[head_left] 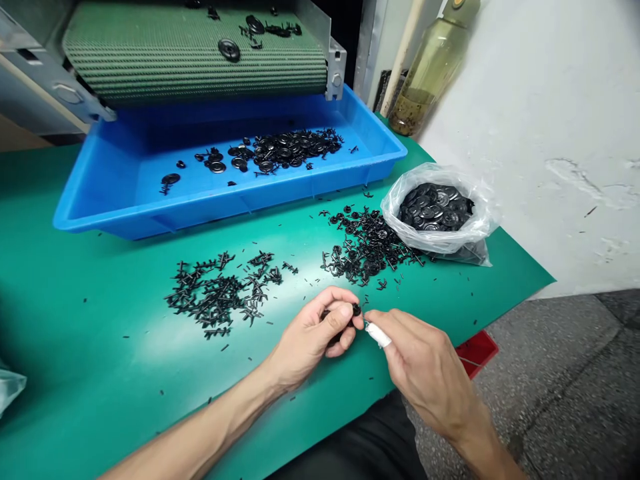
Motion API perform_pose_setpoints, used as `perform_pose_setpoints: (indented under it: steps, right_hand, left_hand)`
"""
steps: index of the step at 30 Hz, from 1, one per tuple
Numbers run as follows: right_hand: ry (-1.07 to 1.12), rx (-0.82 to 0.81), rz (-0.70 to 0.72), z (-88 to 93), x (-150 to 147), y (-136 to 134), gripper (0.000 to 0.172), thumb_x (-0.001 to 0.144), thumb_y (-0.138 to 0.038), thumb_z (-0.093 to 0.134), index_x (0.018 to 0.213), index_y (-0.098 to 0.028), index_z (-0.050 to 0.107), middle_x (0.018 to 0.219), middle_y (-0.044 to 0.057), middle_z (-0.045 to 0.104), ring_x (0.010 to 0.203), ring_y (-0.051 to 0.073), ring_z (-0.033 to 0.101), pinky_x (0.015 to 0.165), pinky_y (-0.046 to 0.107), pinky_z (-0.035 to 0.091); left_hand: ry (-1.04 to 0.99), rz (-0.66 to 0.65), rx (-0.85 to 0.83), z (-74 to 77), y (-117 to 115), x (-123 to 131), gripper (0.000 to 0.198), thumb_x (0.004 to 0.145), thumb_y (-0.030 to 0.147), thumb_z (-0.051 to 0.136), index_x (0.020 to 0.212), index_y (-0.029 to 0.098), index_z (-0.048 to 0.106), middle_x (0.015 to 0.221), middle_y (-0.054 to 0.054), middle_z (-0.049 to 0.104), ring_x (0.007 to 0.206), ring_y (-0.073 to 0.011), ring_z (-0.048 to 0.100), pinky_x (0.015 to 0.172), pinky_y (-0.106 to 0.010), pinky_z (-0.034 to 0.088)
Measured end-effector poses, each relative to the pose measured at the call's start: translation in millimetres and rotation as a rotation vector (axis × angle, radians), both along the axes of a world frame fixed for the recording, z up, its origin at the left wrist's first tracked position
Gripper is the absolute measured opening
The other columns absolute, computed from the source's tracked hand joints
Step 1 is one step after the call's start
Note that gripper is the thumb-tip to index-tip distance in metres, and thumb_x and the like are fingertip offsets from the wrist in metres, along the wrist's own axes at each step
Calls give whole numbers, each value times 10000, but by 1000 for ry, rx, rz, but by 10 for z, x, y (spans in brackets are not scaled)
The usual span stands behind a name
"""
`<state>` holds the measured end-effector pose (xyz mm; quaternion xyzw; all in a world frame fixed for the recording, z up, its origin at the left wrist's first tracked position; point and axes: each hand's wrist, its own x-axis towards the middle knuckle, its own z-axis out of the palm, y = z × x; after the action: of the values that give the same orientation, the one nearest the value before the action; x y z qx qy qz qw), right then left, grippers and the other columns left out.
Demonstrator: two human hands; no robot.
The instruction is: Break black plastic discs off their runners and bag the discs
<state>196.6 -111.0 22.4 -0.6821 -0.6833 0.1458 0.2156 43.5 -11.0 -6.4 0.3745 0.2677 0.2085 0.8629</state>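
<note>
My left hand (pixel 325 327) is closed around several small black plastic parts (pixel 332 335). One small round black part (pixel 356 310) sticks out between its thumb and forefinger. Just to the right, my right hand (pixel 425 367) is pinched, with its fingertips close to that part. A white wrapped piece (pixel 379 335) shows at the right thumb; whether it is tape on the thumb or a small tool, I cannot make out. Beyond the hands lie a pile of small round black parts with stems (pixel 370 243) and, to the left, a pile of branched black pieces (pixel 215 293).
A blue tray (pixel 200 210) with black discs and bits stands under a green conveyor belt (pixel 200 60). At right, a clear plastic bag (pixel 435 243) holds black discs. A bottle (pixel 425 73) leans by the wall. Black slivers dot the green tabletop (pixel 100 347). A red bin (pixel 477 353) sits below the edge.
</note>
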Motion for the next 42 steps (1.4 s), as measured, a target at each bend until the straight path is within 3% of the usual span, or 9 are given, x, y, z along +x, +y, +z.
perform_pose_setpoints:
  steps: [11, 20, 26, 30, 34, 37, 40, 42]
  right_hand:
    - [-82, 54, -10, 18, -35, 15, 353, 927, -79, 351, 1145, -167, 614, 833, 46, 629, 756, 182, 576, 671, 292, 400]
    - [-284, 184, -71, -2, -128, 34, 314, 948, -103, 363, 1071, -154, 647, 711, 35, 608, 645, 181, 553, 614, 294, 362]
    - [102, 63, -265, -171, -346, 142, 278, 907, -122, 360, 984, -187, 620, 744, 37, 665, 640, 166, 616, 563, 251, 370]
    - [264, -49, -310, -192, -370, 260, 258, 847, -117, 379, 917, -208, 610, 595, -16, 576, 521, 144, 535, 505, 242, 332]
    - [543, -123, -319, -158, -325, 362, 236, 829, -99, 353, 781, -212, 554, 559, -43, 512, 497, 114, 475, 506, 216, 344]
    - [590, -149, -318, -162, -251, 382, 262, 852, -111, 348, 798, -202, 587, 580, -37, 555, 509, 112, 489, 506, 213, 357]
    - [345, -34, -364, -184, -103, 369, 314, 850, -111, 378, 982, -184, 654, 803, 25, 671, 697, 152, 592, 648, 248, 434]
    - [173, 48, -372, -196, 12, 380, 358, 852, -113, 399, 1101, -171, 650, 966, 71, 672, 848, 187, 612, 767, 287, 452]
  left_hand:
    - [-39, -10, 74, -43, -10, -14, 169, 928, 329, 573, 1012, 185, 549, 788, -7, 586, 521, -50, 387, 439, -195, 220]
    - [39, 26, 91, -23, -33, -7, 211, 896, 371, 608, 1008, 193, 612, 788, -5, 578, 539, -56, 385, 463, -197, 244]
    - [138, 208, 188, -48, -79, 51, 229, 874, 388, 623, 980, 185, 615, 728, 13, 556, 514, -61, 360, 455, -202, 254]
    - [243, 312, 283, -57, -120, 79, 217, 878, 368, 610, 998, 190, 636, 628, 42, 487, 507, -80, 370, 464, -212, 290]
    - [252, 327, 393, -47, -157, 81, 170, 865, 326, 623, 958, 193, 674, 652, 14, 562, 522, -95, 415, 472, -221, 319]
    - [195, 323, 289, -39, -146, 81, 201, 878, 335, 601, 1022, 209, 660, 689, 9, 570, 537, -90, 434, 456, -199, 307]
    - [138, 327, 119, -9, -93, 77, 219, 851, 328, 629, 1015, 185, 653, 750, 2, 556, 526, -62, 407, 420, -164, 259]
    - [85, 335, 13, 22, -48, 69, 208, 837, 298, 635, 998, 166, 639, 756, 1, 552, 504, -48, 382, 398, -149, 228]
